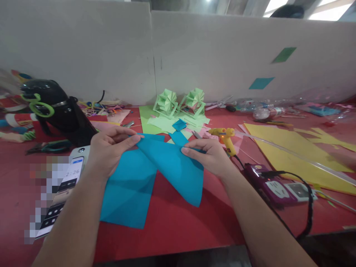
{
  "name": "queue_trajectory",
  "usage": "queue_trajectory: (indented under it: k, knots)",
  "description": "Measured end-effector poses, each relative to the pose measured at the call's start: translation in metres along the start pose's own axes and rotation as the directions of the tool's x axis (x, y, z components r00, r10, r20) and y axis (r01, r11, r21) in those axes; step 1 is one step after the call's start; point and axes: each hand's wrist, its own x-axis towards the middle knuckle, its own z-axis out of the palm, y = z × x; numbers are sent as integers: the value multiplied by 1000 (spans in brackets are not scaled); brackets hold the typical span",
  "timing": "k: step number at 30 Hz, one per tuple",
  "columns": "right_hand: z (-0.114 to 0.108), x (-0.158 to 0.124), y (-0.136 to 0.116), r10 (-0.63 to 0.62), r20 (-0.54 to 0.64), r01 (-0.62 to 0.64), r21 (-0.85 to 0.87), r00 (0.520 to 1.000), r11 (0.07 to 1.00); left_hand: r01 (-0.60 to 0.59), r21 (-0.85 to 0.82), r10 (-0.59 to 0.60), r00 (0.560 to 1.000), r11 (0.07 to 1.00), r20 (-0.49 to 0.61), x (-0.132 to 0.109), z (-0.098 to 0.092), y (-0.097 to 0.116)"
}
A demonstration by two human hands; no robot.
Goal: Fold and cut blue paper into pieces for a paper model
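Between my two hands a sheet of blue paper (175, 167) is held up, curled over along its top edge. My left hand (111, 150) pinches its upper left corner between thumb and fingers. At the upper right edge, my right hand (210, 154) grips the same sheet, thumb in front. Another piece of blue paper (128, 189) lies flat on the table beneath my left hand; whether the two are joined is hidden. Just beyond the held sheet are small blue paper pieces (179, 131).
Two green paper models (167, 104) stand at the back. A yellow glue gun (224, 137) and a purple power strip (267, 181) lie right, near yellow sheets (278, 155). At left are a phone (63, 193), pliers (50, 147) and a black bottle (52, 107). A white partition (111, 52) stands behind.
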Motion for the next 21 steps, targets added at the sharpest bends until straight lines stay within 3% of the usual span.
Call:
queue_trajectory:
  k: [11, 19, 21]
  knots:
    - [-2, 0, -1, -69, -40, 67, -56, 997, 996, -11, -100, 9, 1000, 995, -18, 0, -3, 3]
    - [2, 0, -2, -98, -64, 93, -74, 993, 993, -84, -34, 81, 995, 996, -65, 0, -2, 0]
    - [3, 0, -1, -104, -72, 99, -73, 992, 992, -79, -75, 78, 997, 994, -18, 0, -1, -1]
